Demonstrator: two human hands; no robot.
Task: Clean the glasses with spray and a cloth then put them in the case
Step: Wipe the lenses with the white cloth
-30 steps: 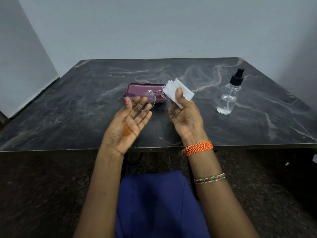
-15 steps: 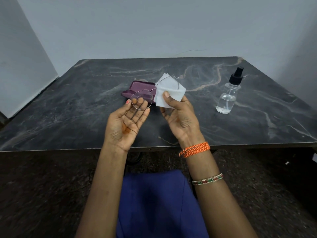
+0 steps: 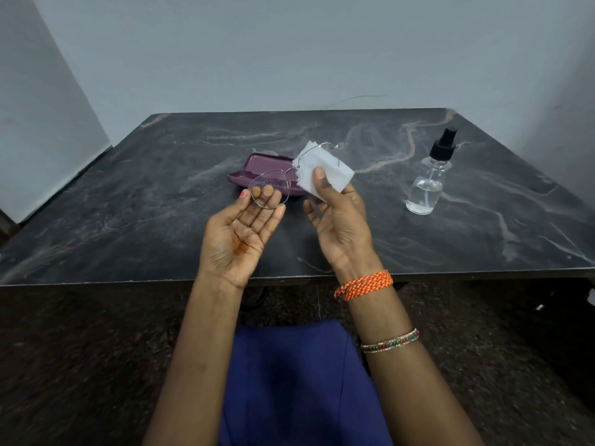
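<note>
Above the near edge of the dark marble table [image 3: 135, 201], the wire-rimmed glasses [image 3: 269, 188] hang between both hands, long axis running from 8 to 2 o'clock. Left hand [image 3: 240, 235] lies palm-up, fingers straight, propping one lens; right hand [image 3: 338, 220] pinches the white cloth [image 3: 325, 170] over the other lens. Just beyond, at 12 o'clock, the open purple case [image 3: 257, 169] lies nearer the left hand. At 3 o'clock, well apart, stands the spray bottle [image 3: 426, 185]. Grey walls close the room.

Maroon case [image 3: 257, 173], white cloth [image 3: 328, 170], black-capped clear bottle [image 3: 428, 185], dark veined marble table [image 3: 128, 204].
</note>
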